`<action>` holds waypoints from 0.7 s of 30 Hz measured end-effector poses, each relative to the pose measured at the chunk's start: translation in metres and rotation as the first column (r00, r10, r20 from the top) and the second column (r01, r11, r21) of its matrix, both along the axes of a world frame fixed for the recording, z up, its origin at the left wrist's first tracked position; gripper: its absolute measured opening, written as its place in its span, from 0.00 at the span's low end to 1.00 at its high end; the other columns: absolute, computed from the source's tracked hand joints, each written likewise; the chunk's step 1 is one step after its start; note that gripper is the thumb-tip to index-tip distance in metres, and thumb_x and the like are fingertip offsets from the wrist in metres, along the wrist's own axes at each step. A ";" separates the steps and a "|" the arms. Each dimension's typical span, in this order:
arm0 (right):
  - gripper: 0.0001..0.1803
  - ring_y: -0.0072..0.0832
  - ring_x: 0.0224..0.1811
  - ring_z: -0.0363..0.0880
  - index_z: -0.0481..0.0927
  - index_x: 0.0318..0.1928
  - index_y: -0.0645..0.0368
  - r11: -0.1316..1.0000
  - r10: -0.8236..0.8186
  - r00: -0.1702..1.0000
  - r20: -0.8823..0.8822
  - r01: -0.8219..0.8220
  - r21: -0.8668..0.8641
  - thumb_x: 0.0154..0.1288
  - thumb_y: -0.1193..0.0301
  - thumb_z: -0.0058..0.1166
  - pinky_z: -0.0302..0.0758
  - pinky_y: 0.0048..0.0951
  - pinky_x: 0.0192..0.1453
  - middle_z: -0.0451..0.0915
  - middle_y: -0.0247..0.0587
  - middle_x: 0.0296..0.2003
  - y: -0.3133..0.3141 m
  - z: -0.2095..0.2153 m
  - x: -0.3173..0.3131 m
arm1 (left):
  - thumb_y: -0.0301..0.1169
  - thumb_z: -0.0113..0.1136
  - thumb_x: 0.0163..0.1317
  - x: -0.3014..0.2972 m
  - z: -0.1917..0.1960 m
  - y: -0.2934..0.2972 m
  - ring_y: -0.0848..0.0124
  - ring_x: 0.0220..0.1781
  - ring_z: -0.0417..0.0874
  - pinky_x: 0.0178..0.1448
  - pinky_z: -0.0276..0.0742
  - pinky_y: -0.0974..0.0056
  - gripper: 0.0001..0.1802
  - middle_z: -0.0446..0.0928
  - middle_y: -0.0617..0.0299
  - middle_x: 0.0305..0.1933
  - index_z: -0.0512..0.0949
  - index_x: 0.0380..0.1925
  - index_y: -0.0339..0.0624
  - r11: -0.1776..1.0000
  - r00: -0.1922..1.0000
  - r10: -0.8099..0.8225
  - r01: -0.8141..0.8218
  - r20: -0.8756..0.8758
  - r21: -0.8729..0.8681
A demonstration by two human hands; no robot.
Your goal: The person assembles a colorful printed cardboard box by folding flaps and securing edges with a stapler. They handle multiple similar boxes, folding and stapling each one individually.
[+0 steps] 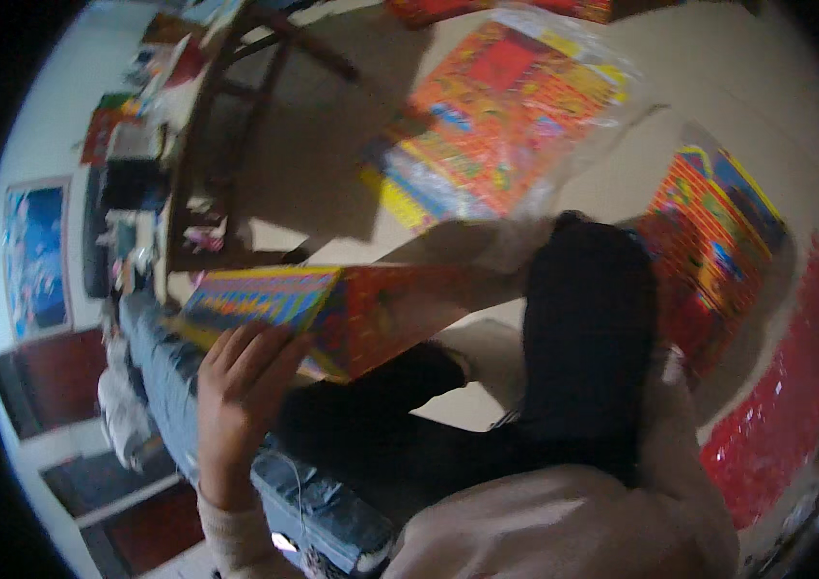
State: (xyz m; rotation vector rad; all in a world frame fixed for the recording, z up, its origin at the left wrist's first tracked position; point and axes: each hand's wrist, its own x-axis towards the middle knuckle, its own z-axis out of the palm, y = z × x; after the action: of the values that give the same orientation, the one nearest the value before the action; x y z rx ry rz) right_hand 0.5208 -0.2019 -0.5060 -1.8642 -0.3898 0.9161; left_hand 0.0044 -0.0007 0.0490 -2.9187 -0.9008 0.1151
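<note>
At the left, my left hand (241, 386) is closed at the near edge of a printed carton (381, 309). The carton is red with a brick pattern on one face and has blue, yellow and striped panels on the other. It is tilted above my lap, and my thumb is hidden. Past my right knee, little of my right hand (675, 372) shows, blurred and with its fingers hidden. It is at the lower end of an orange-red brick-patterned bag (704, 251) with blue sides and a yellow loop on top. Whether the hand grips this bag is not visible.
A stack of similar printed sheets or bags in clear plastic (506, 116) lies on the floor ahead. A dark wooden table (226, 125) stands at the left, beside a blue-grey cushioned seat (173, 362). A glossy red sheet (776, 396) lies at the right.
</note>
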 end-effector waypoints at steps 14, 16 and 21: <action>0.05 0.29 0.42 0.81 0.79 0.46 0.60 0.765 0.127 0.545 0.829 -0.586 0.268 0.78 0.71 0.59 0.78 0.32 0.49 0.79 0.37 0.39 0.101 0.447 -0.178 | 0.25 0.65 0.50 -0.013 0.009 -0.005 0.57 0.46 0.86 0.48 0.84 0.55 0.15 0.81 0.57 0.41 0.86 0.41 0.38 0.995 0.992 -0.096 0.095 0.079 0.024; 0.10 0.35 0.37 0.83 0.80 0.44 0.58 0.529 0.294 0.637 0.713 -0.730 0.433 0.66 0.77 0.69 0.80 0.32 0.43 0.83 0.41 0.37 0.107 0.448 -0.227 | 0.26 0.65 0.51 -0.017 0.005 -0.003 0.57 0.47 0.85 0.49 0.84 0.55 0.15 0.80 0.57 0.41 0.85 0.41 0.38 0.993 0.988 -0.119 0.118 0.100 0.017; 0.11 0.44 0.36 0.87 0.82 0.45 0.56 0.340 0.414 0.501 0.760 -0.860 0.381 0.65 0.75 0.70 0.83 0.41 0.39 0.84 0.42 0.39 0.108 0.439 -0.319 | 0.29 0.63 0.53 -0.024 -0.002 -0.001 0.56 0.47 0.83 0.52 0.83 0.55 0.15 0.78 0.57 0.40 0.83 0.42 0.38 0.983 0.967 -0.182 0.177 0.181 0.045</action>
State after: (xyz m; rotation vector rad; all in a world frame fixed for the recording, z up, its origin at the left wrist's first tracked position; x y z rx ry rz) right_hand 0.2014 -0.0936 -0.0671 -1.0570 -1.7773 0.5238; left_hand -0.0201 -0.0019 0.0470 -3.0039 -0.6474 -0.1811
